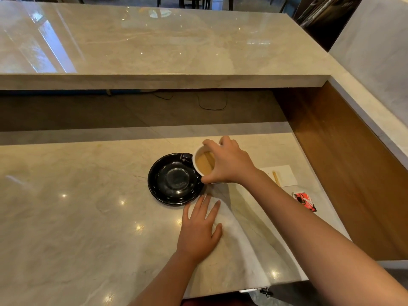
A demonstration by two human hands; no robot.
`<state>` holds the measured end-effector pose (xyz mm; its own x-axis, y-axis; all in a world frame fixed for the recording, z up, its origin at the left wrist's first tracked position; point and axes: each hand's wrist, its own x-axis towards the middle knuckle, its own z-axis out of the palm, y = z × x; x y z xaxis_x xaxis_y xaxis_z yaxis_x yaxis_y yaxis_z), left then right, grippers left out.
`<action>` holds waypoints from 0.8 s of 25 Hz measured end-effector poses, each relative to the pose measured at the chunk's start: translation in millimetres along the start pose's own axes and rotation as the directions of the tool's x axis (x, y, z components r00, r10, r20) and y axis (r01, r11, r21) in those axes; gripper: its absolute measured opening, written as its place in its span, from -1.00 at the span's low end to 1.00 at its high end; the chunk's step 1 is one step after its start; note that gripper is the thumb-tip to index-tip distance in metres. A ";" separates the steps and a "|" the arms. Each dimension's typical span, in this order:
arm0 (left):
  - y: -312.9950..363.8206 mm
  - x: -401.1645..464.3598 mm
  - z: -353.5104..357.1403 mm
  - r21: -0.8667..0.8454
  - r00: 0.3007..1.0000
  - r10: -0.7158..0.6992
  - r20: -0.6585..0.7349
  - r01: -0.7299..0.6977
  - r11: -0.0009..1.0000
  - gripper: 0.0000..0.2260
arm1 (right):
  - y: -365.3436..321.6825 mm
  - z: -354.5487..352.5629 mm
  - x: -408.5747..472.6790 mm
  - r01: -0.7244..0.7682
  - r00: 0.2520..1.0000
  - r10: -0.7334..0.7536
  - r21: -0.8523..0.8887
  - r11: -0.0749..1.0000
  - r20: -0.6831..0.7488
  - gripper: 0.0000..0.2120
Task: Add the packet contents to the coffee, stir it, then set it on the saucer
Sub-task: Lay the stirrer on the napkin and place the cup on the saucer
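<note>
where marble counter point(66, 217) meets wood-lined wall point(344, 173), raised glossy ledge point(154, 40)

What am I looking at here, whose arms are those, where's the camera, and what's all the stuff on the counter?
There is no machine here. One wide-angle camera worn on a person's head looks down at their two bare arms over a pale stone counter. The right hand grips a cup of light brown coffee by its rim, at the right edge of an empty black saucer; whether the cup is lifted or touching, I cannot tell. The left hand lies flat and open on the counter, holding nothing. Further right lie a white napkin with a wooden stirrer on it, and nearer, a red packet.
</note>
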<state>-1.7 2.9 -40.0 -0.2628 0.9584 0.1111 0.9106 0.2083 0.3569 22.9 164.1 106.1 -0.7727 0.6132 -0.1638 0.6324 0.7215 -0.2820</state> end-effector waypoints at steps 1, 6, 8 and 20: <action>0.3 0.0 -0.3 0.001 1.000 -0.001 0.001 0.001 1.000 -0.51 | -6.8 3.4 3.6 0.022 1.000 -0.022 0.004 1.000 0.006 -0.15; 2.1 1.6 -4.5 -0.005 1.000 0.000 -0.017 0.000 1.000 -0.54 | -34.5 21.8 20.6 0.088 0.995 -0.088 0.014 0.996 0.039 -0.15; 2.8 2.1 -5.0 -0.017 1.000 0.001 -0.022 -0.002 1.000 -0.54 | -42.1 27.5 25.8 0.097 0.994 -0.097 0.007 0.995 0.051 -0.15; 0.9 0.0 -1.5 -0.006 1.000 -0.007 0.017 0.008 1.000 -0.57 | -67.1 43.8 37.2 0.127 0.989 -0.120 -0.081 0.989 0.087 -0.17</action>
<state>-1.3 2.8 -38.3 -0.2642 0.9600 0.0929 0.9067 0.2143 0.3633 -50.6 124.4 77.5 -0.8448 0.4920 -0.2102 0.5314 0.8174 -0.2226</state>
